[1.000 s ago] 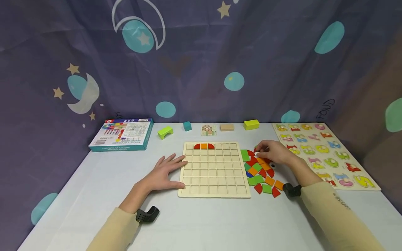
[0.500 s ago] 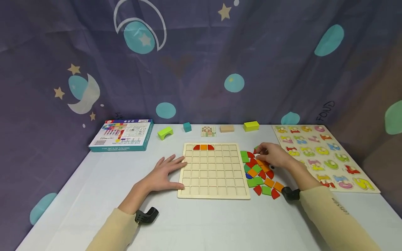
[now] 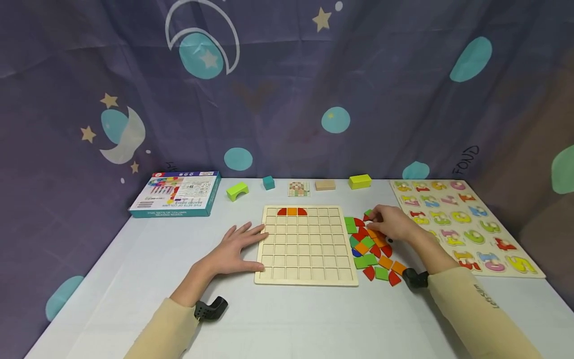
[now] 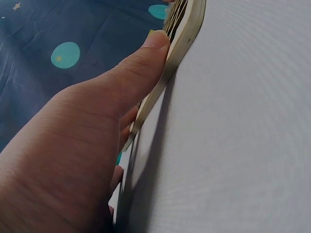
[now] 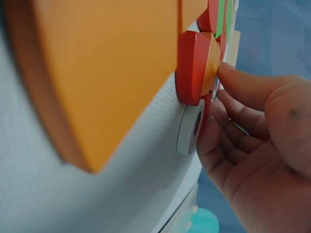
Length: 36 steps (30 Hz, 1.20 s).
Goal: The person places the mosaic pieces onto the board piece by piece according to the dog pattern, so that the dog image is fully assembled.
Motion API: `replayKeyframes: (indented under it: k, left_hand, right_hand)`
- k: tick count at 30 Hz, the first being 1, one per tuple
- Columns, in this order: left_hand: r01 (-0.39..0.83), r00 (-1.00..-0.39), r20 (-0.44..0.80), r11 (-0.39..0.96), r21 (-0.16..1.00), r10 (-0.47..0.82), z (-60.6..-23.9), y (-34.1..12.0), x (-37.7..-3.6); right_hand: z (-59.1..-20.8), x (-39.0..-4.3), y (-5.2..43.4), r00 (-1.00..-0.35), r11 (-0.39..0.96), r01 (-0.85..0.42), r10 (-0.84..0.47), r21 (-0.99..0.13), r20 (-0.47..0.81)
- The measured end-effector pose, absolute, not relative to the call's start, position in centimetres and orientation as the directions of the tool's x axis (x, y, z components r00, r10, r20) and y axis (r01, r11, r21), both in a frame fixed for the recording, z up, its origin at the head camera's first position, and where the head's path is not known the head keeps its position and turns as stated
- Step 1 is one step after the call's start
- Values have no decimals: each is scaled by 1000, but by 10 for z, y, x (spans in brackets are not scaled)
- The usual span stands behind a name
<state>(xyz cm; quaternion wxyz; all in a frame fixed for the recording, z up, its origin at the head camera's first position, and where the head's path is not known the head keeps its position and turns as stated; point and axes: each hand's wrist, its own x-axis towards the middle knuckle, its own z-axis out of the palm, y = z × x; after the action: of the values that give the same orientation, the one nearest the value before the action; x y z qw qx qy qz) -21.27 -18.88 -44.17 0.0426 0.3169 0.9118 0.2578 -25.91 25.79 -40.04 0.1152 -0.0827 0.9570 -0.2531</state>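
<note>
A square wooden grid board (image 3: 305, 247) lies on the table; two red quarter-round tiles flank an orange square tile (image 3: 292, 212) in its top row. My left hand (image 3: 230, 252) rests at the board's left edge with fingers spread, the thumb (image 4: 155, 41) on the rim in the left wrist view. My right hand (image 3: 394, 223) is over a pile of coloured tiles (image 3: 365, 245) right of the board. Its thumb (image 5: 233, 80) touches an orange tile (image 5: 211, 63) and the other fingers curl; I cannot tell whether they pinch a tile. A white round piece (image 5: 189, 128) lies beside the fingers.
A wooden number puzzle (image 3: 475, 237) lies at the right. Along the back stand a box (image 3: 175, 194), a green arch block (image 3: 236, 190), a teal cube (image 3: 268, 182), a patterned card (image 3: 298, 188), a wooden block (image 3: 325, 185) and a yellow-green block (image 3: 360, 181). A curtain hangs behind.
My right hand has shifted slightly at the top of the pile, and more of a red and green patch shows by its fingertips. The left hand and the board's tiles stay put.
</note>
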Motion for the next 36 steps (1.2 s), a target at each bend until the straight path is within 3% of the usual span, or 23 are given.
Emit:
replayKeyframes:
  k: [36]
  left_hand:
    - [556,-794,78,667,495,603,-442,-189,-214]
  right_hand:
    - [-396,-269,245,-941,812,-202,-316,-547,-122]
